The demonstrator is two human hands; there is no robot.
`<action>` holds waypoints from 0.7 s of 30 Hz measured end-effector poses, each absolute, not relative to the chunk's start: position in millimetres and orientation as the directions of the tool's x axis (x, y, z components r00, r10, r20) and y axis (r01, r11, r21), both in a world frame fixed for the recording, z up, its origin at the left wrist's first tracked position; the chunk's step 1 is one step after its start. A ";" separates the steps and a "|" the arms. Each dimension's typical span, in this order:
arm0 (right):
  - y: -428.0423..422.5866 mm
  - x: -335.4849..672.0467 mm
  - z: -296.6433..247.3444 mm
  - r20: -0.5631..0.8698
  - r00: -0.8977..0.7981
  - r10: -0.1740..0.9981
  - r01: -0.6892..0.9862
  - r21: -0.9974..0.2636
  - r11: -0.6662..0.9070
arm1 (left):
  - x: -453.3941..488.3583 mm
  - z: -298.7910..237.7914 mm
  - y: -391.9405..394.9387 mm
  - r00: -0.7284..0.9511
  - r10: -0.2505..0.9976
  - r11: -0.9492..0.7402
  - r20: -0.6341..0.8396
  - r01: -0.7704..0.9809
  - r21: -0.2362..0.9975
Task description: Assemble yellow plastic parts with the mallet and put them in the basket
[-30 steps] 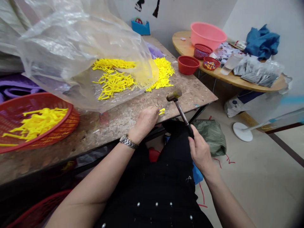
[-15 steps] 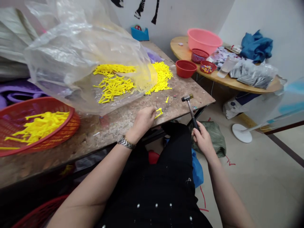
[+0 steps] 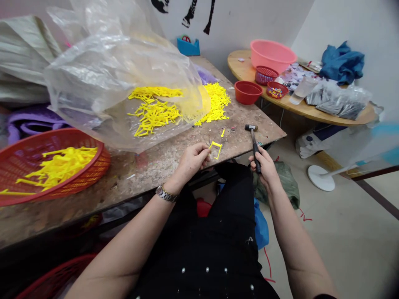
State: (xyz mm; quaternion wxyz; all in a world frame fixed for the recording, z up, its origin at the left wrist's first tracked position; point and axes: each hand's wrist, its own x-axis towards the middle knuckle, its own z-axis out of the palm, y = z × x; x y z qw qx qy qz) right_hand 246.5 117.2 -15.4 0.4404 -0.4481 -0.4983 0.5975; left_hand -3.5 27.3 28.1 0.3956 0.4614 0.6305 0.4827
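Observation:
Between its thumb and fingers, my left hand pinches a yellow U-shaped plastic piece over the front edge of the worktable. My right hand is closed round the black handle of a mallet, its head up and resting on or just above the table's right end. A single small yellow plastic part lies just beyond the U-shaped piece. Farther back is a heap of yellow plastic parts, partly under a clear plastic bag that has more such parts inside.
A red basket of yellow parts stands at the left. Behind are a blue tape dispenser and a red bowl. A round wooden table at the right bears a pink basin and silvery packets.
The U-shaped piece has turned in my left hand, so its open side now faces me. The mallet has swung more upright, its head slightly to the right. The view has shifted a little.

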 end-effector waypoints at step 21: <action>43.6 208.4 29.1 0.200 -0.292 0.935 0.198 -0.944 0.263 | 25.9 33.5 2.3 -0.095 0.968 -0.182 0.234 0.376 0.908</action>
